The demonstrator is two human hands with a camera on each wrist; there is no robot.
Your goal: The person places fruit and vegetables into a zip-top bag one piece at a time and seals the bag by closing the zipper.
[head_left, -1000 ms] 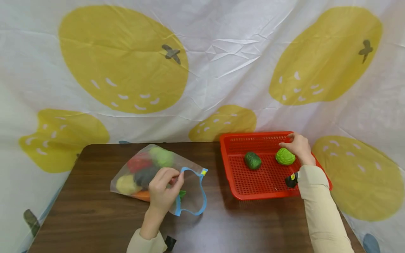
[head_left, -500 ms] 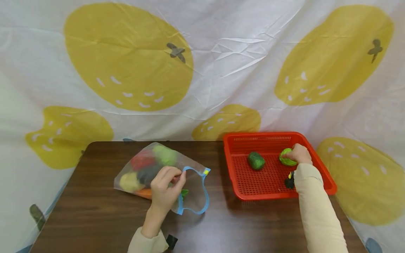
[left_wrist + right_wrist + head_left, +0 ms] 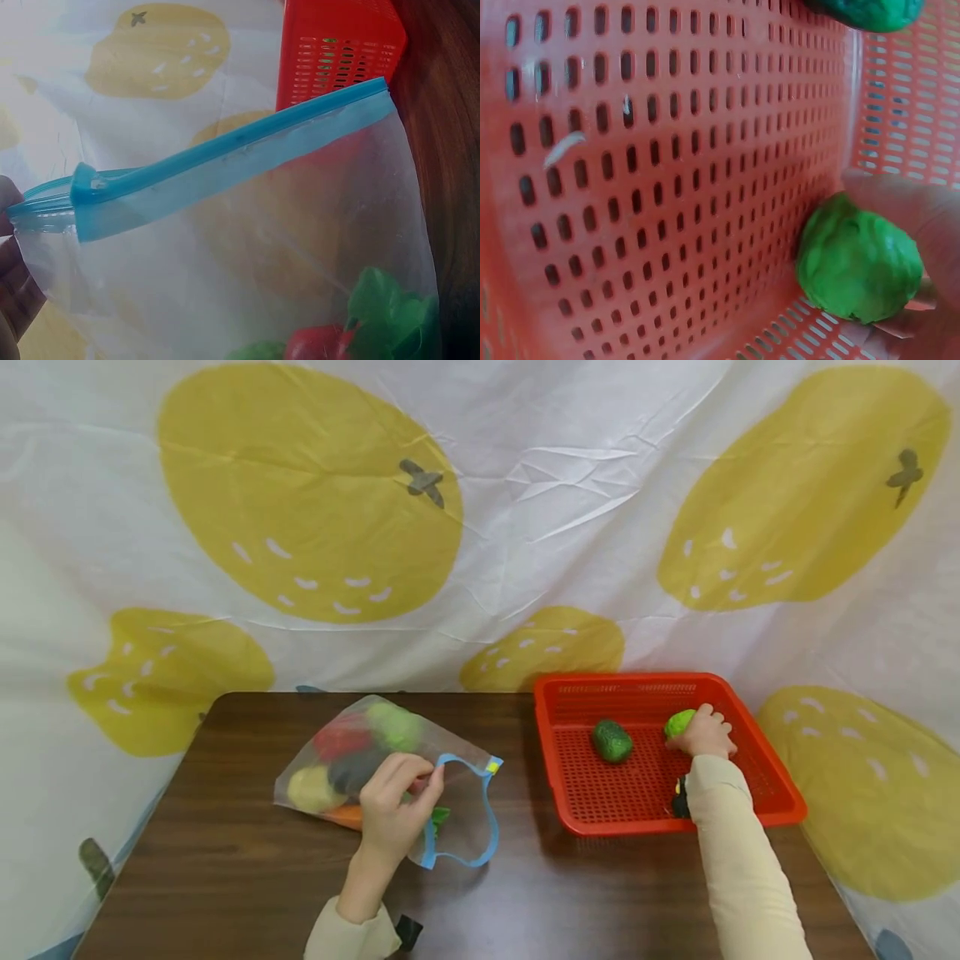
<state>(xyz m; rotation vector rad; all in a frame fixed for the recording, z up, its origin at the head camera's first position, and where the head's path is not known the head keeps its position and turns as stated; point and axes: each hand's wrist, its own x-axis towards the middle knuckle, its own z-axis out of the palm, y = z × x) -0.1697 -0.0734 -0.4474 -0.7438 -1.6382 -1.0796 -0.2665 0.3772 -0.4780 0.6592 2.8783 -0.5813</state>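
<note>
My left hand pinches the blue-edged mouth of a clear zip bag, which lies on its side with the mouth gaping to the right. Inside it are a red item, a light green one, a pale yellow one, something dark and an orange carrot-like piece. In the red basket, the thumb and fingers of my right hand grip a bright green toy cabbage. The right wrist view shows fingers on both sides of it. A dark green avocado lies to its left.
Bag and basket both rest on a dark brown wooden table, with bare wood between them. A white cloth printed with yellow fruit hangs close behind the table and down its sides.
My right hand has come down from above the cabbage and taken hold of it. The left hand keeps its pinch on the bag's edge. The head view has shifted slightly.
</note>
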